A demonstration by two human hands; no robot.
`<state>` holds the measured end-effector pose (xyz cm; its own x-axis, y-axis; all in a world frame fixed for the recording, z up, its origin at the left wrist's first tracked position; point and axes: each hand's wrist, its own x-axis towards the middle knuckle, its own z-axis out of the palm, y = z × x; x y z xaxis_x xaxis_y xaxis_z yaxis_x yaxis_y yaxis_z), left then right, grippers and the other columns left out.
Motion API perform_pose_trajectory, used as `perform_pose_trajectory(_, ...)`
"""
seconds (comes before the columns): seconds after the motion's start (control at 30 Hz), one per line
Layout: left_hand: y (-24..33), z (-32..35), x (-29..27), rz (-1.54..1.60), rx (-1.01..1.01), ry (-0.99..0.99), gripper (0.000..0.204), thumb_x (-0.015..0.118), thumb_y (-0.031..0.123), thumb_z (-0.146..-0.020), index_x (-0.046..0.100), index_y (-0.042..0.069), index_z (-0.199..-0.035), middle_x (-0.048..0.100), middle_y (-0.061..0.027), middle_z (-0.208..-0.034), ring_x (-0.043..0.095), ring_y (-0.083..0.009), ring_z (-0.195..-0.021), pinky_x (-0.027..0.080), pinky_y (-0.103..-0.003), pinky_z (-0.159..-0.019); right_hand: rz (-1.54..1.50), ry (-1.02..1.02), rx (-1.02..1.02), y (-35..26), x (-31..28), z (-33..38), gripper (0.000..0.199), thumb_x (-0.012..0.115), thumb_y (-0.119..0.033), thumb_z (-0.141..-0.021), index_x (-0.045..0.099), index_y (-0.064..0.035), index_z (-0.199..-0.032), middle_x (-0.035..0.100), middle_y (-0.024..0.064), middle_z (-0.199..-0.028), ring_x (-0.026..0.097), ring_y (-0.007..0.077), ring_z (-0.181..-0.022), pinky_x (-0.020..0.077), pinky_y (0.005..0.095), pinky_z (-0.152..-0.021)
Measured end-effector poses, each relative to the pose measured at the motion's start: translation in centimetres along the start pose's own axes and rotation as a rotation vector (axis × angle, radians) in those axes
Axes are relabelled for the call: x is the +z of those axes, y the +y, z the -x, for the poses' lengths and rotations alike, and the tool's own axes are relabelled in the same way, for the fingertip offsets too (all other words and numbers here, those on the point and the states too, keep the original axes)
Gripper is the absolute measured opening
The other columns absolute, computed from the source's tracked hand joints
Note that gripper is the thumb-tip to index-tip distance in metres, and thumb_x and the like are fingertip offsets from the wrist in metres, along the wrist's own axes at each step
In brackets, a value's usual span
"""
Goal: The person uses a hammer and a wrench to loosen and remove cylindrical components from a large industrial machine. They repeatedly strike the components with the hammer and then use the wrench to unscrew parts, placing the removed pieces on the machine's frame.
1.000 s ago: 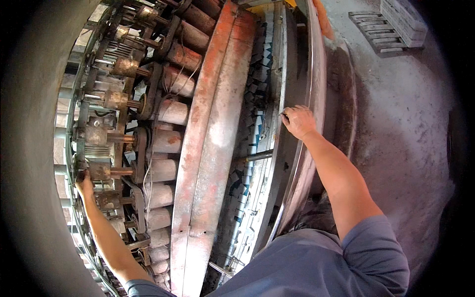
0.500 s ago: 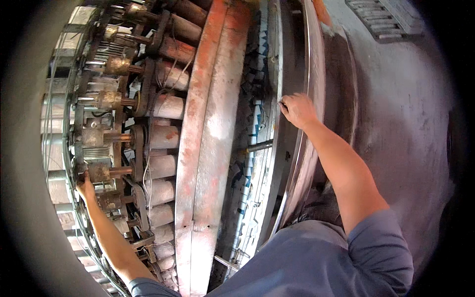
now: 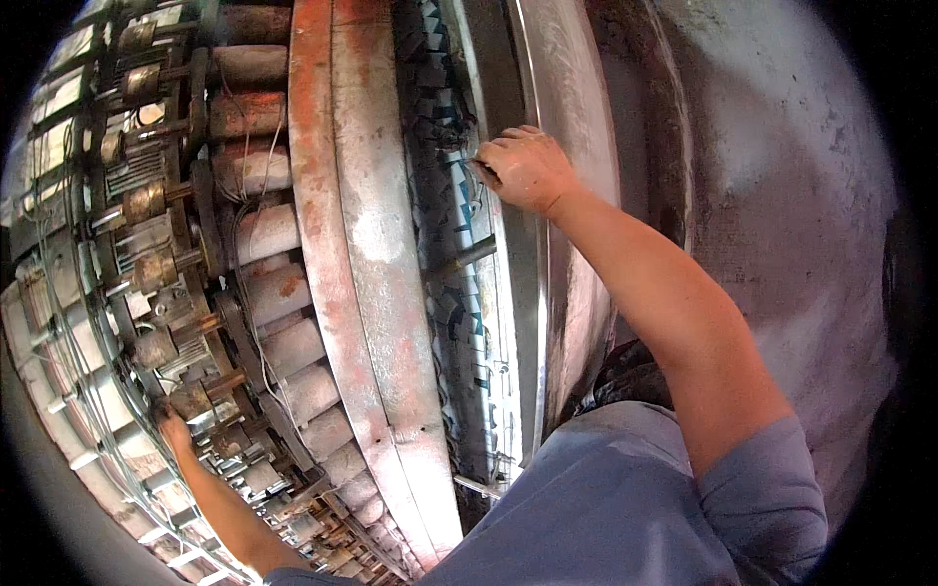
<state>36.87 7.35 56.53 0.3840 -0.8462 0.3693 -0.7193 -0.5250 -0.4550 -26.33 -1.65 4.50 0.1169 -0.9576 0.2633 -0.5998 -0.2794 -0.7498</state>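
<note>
My right hand [image 3: 529, 170] is curled into a loose fist above a long pale metal rail [image 3: 510, 376]. A dark gap shows inside its fingers, and whatever they hold, if anything, I cannot make out. Below that hand a short dark rod [image 3: 473, 256] sticks out across the rail. Far to the left, my left hand [image 3: 176, 430] reaches in by a brassy metal cylinder [image 3: 191, 402] on the machine, close to a bundle of cables [image 3: 115, 376]. Its fingertips are lost in shadow among the parts.
A long beam [image 3: 376, 283] with worn red paint runs between my arms. Left of it stand a row of thick rollers [image 3: 277, 291] and loose thin wires [image 3: 237, 186]. Blue-and-white pieces [image 3: 462, 200] line a dark channel. A stained grey surface [image 3: 782, 225] fills the right side.
The view has turned, so the machine sits further left and more of its lower left part shows. Both hands stay at about the same places on it, the right one still curled.
</note>
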Motion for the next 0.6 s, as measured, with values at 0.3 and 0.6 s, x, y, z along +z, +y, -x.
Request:
perform_pose_trajectory(0.3, 1.0, -1.7, -2.1, -0.173, 0.058, -0.275, 0.049, 0.039, 0.034, -0.1, 0.056, -0.004, -0.126, 0.057, -0.0251, -0.128, 0.052, -0.0417, -0.118, 0.04, -0.044, -0.099, -0.015, -0.013, 0.01, 0.4, -0.1, -0.2, 0.017, 0.056, -0.024, -0.087, 0.066, -0.0097, -0.084, 0.069, 0.0099, -0.086, 0.064, 0.029, -0.093, 0.0486, 0.0433, -0.087)
perform_pose_trajectory(0.6, 3.5, -1.2, -1.8, 0.05, -0.479, -0.315, 0.059, 0.041, 0.042, -0.097, 0.051, -0.005, -0.131, 0.058, -0.0229, -0.124, 0.054, -0.0381, -0.11, 0.04, -0.048, -0.094, -0.02, 0.002, 0.016, 0.3, 0.2, 0.1, 0.018, 0.062, -0.026, -0.083, 0.065, -0.0101, -0.089, 0.068, 0.0114, -0.087, 0.063, 0.0314, -0.095, 0.0455, 0.0452, -0.093)
